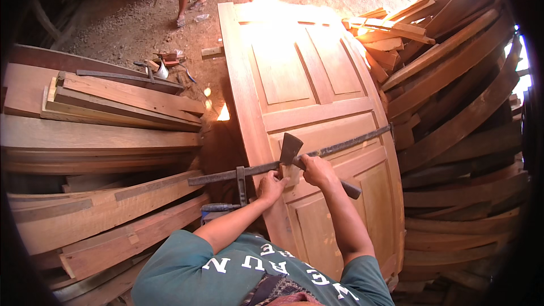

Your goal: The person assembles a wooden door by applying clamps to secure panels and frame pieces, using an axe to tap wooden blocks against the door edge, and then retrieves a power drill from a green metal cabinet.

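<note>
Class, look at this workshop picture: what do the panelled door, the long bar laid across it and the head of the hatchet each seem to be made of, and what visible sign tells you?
Panelled door: bare, seemingly unvarnished wood, with warm brown grain and matte surface.
Long bar: probably iron or steel, being dark, dull and thin, possibly rusted.
Hatchet head: likely steel, grey and flat-faced.

Harsh daylight is admitted from the upper right, where the sky is blown out. Glare is burned onto the top of the wooden door, and a bright patch beside it. The plank stacks are shadowed. Straight edges are bent and corners blackened by the fisheye.
</note>
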### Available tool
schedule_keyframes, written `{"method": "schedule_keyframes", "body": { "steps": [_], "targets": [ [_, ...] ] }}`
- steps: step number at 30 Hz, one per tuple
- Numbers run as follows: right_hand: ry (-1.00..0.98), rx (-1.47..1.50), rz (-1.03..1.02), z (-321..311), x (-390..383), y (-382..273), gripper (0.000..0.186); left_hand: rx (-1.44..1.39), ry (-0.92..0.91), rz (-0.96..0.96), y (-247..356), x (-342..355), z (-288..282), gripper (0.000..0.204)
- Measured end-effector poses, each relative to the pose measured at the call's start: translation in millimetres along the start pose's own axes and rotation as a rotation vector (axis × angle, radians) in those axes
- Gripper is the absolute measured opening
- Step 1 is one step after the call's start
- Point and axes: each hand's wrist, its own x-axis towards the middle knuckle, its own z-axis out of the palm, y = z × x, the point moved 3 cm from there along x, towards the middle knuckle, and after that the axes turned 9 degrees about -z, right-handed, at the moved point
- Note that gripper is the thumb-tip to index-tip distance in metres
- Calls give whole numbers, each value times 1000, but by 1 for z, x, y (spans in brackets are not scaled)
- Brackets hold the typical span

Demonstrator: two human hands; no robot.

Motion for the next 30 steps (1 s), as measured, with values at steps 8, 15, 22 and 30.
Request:
{"method": "schedule_keyframes", "body": {
  "steps": [8,15,22,30],
  "targets": [
    [16,23,-20,3,3,3,25,-79,-76,13,-3,13,7,44],
    [-5,16,-50,4,12,14,19,-208,-180,48,-19,34,19,30],
    [113,156,-22,-13,5,31,27,-190,-231,37,-1,27,12,36],
    [204,335,-95,-17,4,31,27,-223,-264,39,-10,35,13,42]
  ]
}}
